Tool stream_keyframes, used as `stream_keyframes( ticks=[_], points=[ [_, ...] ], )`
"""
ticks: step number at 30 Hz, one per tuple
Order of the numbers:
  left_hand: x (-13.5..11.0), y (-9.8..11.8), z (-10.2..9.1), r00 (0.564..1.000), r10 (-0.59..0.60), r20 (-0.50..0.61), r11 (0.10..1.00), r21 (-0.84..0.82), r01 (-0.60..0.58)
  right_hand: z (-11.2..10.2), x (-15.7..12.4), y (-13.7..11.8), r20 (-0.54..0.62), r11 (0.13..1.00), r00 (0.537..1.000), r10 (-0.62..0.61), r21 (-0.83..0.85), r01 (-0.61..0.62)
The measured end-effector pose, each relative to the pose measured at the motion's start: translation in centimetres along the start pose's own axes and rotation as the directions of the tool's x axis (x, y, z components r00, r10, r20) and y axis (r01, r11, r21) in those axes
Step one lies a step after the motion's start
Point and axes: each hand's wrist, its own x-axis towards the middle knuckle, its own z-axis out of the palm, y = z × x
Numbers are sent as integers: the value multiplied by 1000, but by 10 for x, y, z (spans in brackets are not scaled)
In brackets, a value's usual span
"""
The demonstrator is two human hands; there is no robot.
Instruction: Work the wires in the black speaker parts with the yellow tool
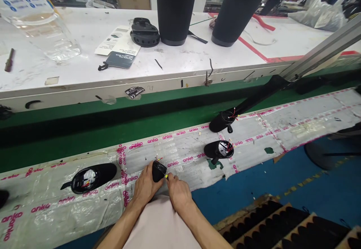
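My left hand is wrapped round a small black fabric-covered housing, with fine wires showing at its top edge. The housing is tilted, close to my body at the bench's near side. Right beside it, my right hand is closed in a pinch, and a small yellow tip pokes out at its fingertips. What else those fingers hold is hidden. To the left lies a black housing on its side, its open end showing wires and a strap. Two similar housings, one black housing and another, lie to the right with red and white wires sticking out.
A taped, film-covered bench strip runs across. Behind it a white shelf carries a water bottle, card tags, a black device and two tall black cylinders. Boxes of black parts stand at lower right.
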Motion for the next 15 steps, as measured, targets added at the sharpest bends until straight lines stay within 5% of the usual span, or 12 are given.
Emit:
stream_keyframes(
  ticks=[15],
  points=[
    [6,3,-5,997,18,70,999,27,-20,-16,19,9,138,998,989,-50,-17,53]
  ],
)
